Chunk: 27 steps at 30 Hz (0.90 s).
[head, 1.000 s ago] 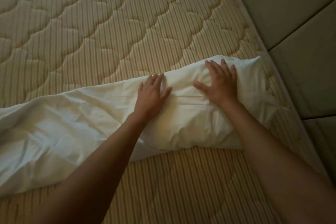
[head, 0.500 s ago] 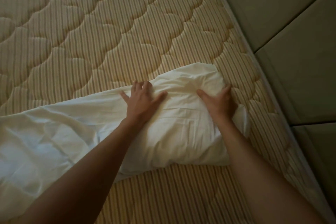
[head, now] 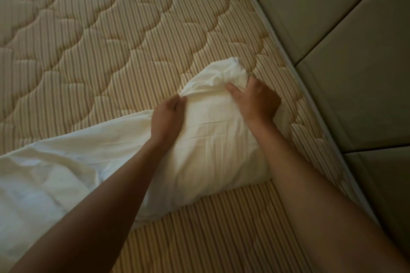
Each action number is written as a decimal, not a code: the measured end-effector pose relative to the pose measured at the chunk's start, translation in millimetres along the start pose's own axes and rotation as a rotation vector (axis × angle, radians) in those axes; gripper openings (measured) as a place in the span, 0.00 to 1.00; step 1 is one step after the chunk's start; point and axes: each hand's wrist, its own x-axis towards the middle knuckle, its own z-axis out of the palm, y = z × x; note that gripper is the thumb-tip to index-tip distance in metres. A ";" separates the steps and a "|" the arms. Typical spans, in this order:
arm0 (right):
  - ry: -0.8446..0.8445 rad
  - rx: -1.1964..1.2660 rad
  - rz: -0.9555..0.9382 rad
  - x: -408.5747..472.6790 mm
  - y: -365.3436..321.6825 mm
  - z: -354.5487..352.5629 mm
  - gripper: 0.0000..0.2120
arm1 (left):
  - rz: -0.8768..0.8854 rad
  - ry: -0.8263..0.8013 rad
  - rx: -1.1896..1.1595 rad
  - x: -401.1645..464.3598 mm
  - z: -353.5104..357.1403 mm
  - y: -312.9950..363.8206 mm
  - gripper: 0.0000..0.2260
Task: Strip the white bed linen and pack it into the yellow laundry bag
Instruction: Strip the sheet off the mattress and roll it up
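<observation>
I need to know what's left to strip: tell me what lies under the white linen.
Under the white linen only the striped quilted mattress shows, bare around it. Both hands grip its bunched end; anything beneath the folds is covered.

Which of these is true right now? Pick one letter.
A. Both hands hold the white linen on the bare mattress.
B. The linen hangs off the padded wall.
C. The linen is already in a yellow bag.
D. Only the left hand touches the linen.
A: the left hand and the right hand each bunch the white linen, which lies on the striped mattress; no bag is in view.
</observation>
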 end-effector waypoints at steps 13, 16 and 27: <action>-0.219 -0.010 -0.277 -106.0 -15.4 50.1 0.31 | -0.177 -0.154 0.536 -94.5 -27.0 -46.5 0.30; -0.248 -0.087 -0.209 -112.8 -27.4 57.4 0.30 | -0.141 -0.247 0.471 -107.9 -39.7 -72.9 0.31; -0.410 0.413 -0.313 -254.1 -168.8 18.7 0.33 | -0.263 0.201 0.109 -195.8 -169.1 -103.9 0.27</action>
